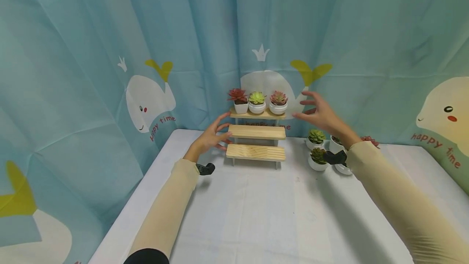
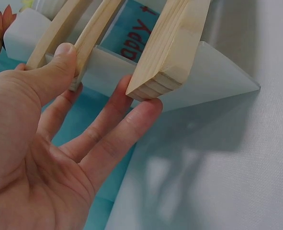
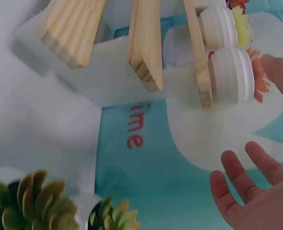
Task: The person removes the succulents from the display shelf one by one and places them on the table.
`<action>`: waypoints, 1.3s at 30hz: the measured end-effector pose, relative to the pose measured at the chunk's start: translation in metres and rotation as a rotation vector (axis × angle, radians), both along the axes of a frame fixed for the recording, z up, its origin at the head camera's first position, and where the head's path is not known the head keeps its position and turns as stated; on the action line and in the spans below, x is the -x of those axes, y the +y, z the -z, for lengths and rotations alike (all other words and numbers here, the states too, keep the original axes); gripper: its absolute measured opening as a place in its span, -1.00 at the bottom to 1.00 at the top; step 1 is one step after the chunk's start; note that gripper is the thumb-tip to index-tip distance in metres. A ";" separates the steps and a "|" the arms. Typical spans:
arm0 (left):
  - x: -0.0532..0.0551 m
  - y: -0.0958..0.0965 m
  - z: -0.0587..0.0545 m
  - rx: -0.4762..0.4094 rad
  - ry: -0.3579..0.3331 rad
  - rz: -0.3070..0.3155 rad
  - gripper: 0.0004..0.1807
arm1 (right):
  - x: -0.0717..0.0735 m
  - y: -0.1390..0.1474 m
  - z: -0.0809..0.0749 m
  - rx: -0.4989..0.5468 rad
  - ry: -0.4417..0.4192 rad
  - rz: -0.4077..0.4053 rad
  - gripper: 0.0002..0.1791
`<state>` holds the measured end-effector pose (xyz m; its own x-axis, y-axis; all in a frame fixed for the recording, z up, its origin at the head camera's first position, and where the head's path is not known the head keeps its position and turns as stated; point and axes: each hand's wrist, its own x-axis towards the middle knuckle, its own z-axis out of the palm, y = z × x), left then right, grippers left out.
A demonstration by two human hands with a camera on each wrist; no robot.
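A three-tier wooden display stand stands near the back of the table. Its top board holds three potted succulents: a dark red one in a square white pot, a light green one and a pink one in round white pots. At the stand's left side is my left hand, fingers spread. The left wrist view has its thumb at the middle board's end and two fingertips at the lowest board's end. My right hand hovers right of the pink succulent, its fingers parted and holding nothing.
Several more potted succulents stand on the table right of the stand, including a green one and a darker one, partly under my right forearm. A blue whale-print curtain hangs behind the white-covered table.
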<state>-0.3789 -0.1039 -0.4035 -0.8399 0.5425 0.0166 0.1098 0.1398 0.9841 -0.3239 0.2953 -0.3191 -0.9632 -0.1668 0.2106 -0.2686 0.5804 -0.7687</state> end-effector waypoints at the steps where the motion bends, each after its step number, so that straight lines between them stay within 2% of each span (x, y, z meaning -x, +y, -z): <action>1: 0.000 0.000 0.000 0.000 0.001 0.000 -0.14 | 0.002 -0.003 0.000 0.010 0.002 0.001 0.03; 18: 0.000 0.000 -0.001 0.002 -0.015 -0.010 -0.14 | 0.022 -0.041 0.015 0.166 -0.017 -0.004 0.00; 29: 0.000 0.001 0.000 0.019 0.007 -0.013 -0.14 | 0.036 -0.051 0.024 0.165 0.007 0.049 -0.08; 39: -0.001 0.001 -0.001 0.009 -0.001 -0.008 -0.15 | 0.040 -0.055 0.028 0.178 0.015 0.086 -0.15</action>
<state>-0.3782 -0.1033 -0.4029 -0.8442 0.5358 0.0110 0.1080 0.1499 0.9828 -0.3641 0.2405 -0.3474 -0.9689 -0.0429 0.2435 -0.2358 0.4568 -0.8577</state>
